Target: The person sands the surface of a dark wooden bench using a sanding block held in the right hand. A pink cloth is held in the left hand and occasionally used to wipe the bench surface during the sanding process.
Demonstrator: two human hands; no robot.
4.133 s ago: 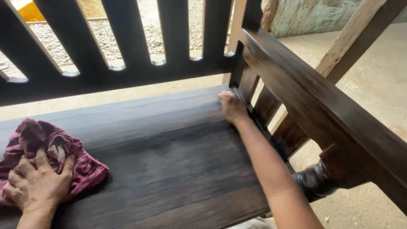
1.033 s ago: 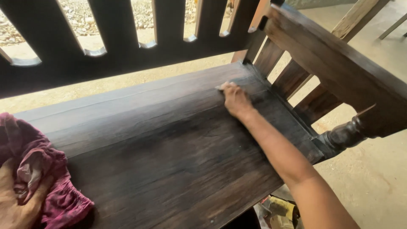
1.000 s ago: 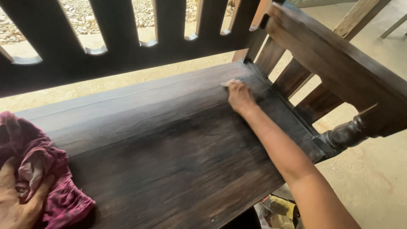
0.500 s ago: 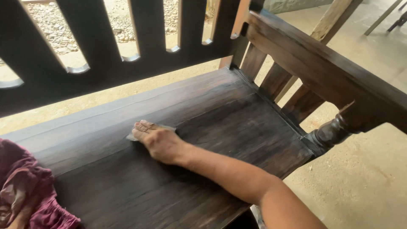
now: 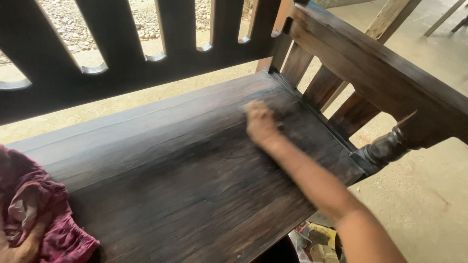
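Head view: right hand (image 5: 261, 122) is pressed flat, palm down, on the dark-stained wooden bench seat (image 5: 185, 170), near the right end and towards the back edge. The hand is motion-blurred; whether anything is held under the palm cannot be told here. Fingers look mostly extended, not curled shut.

Left hand (image 5: 17, 246) is seen only in part at the bottom left corner, resting on a crumpled maroon cloth rag (image 5: 36, 214) at the left end of the seat; its grip on the rag cannot be told.

Handling judgement: the bench is taken as heavy, rigid, hard timber with a grainy, possibly still tacky finish; it would best be gripped at the dark wooden armrest rail (image 5: 380, 73) or the slatted dark backrest (image 5: 122, 63), not at the flat seat. The rag is judged soft, light, easily bunched from any fold.

Containers: none on the seat. Below the front right corner, crumpled yellowish packaging on the floor (image 5: 317, 241) is seen; its contents cannot be made out.
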